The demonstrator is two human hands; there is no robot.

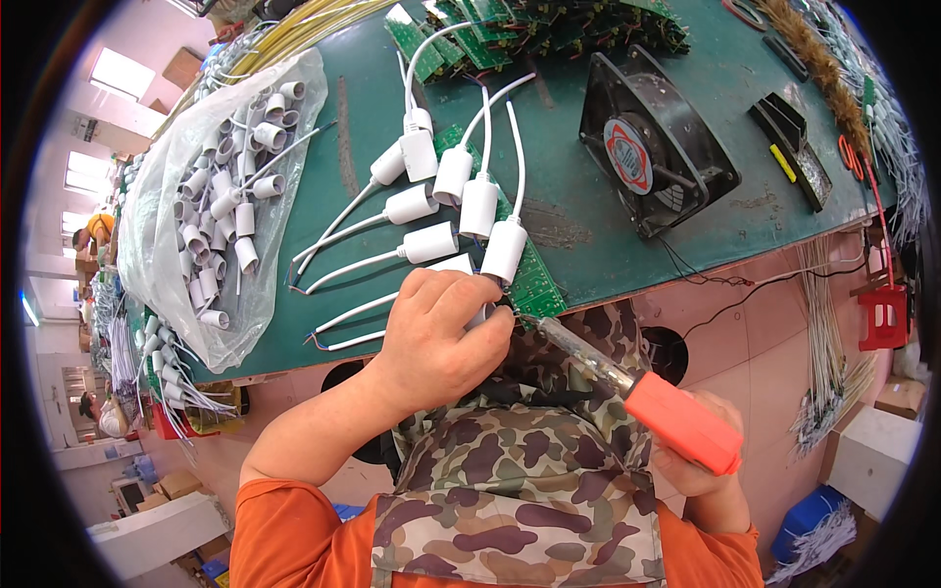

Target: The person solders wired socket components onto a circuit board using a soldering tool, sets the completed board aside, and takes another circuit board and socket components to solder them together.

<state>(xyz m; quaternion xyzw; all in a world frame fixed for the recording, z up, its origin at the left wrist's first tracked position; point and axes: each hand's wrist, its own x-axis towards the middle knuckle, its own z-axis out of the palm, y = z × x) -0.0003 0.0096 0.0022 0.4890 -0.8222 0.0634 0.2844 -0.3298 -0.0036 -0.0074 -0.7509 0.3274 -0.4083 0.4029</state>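
Observation:
My right hand (pixel 686 474) is closed round the orange handle of a soldering iron (pixel 676 419). Its metal tip meets the near edge of a green circuit board (pixel 532 279), close to my left fingertips. My left hand (pixel 441 328) is closed at that edge, its fingers round a white cylindrical housing (pixel 481 316) that they mostly hide. Several more white housings with white cables lie on the board and left of it, such as an upright one (pixel 504 251) just beyond my fingers and one on its side (pixel 428 242).
A clear plastic bag (pixel 284 108) of white housings lies at the left. A black fan (pixel 652 147) stands right of the board, a black holder (pixel 799 157) farther right. Green circuit boards (pixel 549 34) are piled at the back of the green table (pixel 368 78). A red stand (pixel 883 318) is at the right.

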